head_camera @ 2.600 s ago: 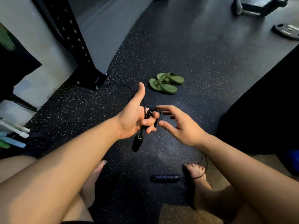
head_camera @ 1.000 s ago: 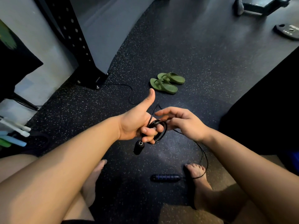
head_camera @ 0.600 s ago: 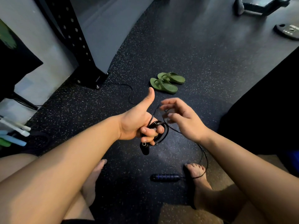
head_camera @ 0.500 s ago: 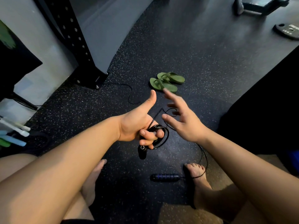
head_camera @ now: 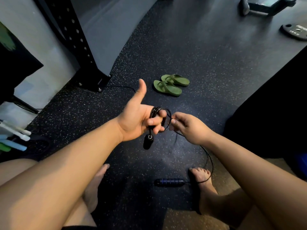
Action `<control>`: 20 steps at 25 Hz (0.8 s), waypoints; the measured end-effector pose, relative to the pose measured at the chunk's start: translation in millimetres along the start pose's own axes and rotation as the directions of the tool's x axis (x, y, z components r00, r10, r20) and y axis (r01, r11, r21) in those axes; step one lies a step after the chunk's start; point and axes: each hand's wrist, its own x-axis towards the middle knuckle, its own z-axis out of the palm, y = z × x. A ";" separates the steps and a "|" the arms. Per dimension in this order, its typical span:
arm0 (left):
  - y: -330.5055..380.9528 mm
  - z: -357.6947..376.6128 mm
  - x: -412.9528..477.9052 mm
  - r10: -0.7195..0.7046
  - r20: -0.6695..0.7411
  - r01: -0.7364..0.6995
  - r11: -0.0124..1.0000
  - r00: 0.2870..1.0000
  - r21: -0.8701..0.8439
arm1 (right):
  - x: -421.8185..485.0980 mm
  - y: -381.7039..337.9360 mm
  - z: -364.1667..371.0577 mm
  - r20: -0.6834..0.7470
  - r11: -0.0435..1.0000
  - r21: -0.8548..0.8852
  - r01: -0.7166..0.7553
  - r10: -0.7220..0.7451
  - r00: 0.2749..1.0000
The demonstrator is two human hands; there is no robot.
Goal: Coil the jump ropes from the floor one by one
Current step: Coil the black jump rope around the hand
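While left hand [head_camera: 135, 121] holds rope coils [head_camera: 154, 111], right hand [head_camera: 190, 128] pinches cord [head_camera: 208, 157].

Coil [head_camera: 155, 111], near side of sandals [head_camera: 171, 84]: partly hidden under left hand's [head_camera: 134, 118] curled fingers. Cord [head_camera: 210, 160] goes behind right hand [head_camera: 191, 128], pinching fingertips blurred. Plate [head_camera: 297, 31], far right of sandals: cut by edge, lettering too small. Pale handles [head_camera: 15, 131], far left: cut off.

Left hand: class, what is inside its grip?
Coils of black jump rope wrapped round fingers of the left hand; one black handle hangs below. The curled fingers cover part of the coils, so their number cannot be told.
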 end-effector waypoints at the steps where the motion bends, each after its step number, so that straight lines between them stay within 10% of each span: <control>1: 1.5 -0.9 -0.5 0.054 -0.026 -0.056 0.994 0.998 -0.097 | 0.4 0.9 2.2 0.057 1.000 0.016 -0.025 0.024 0.998; 5: 5.6 -8.2 -0.9 0.212 -0.221 -0.279 0.898 0.952 -0.340 | -5.4 -1.2 12.2 0.288 0.997 0.023 -0.073 0.063 0.956; 9: 2.6 -12.8 7.1 0.281 -0.418 -0.390 0.899 0.864 -0.201 | -11.4 -14.4 11.4 0.295 1.000 0.025 0.007 -0.014 0.955; 14: -9.6 -8.0 14.5 0.191 -0.486 -0.023 0.944 0.853 0.330 | -12.8 -27.4 2.1 0.132 0.989 0.043 0.141 -0.145 0.981; 20: -14.7 2.0 4.6 -0.205 -0.164 0.262 0.780 0.965 0.569 | -8.7 -21.7 -4.5 -0.061 0.960 0.201 0.197 -0.188 0.980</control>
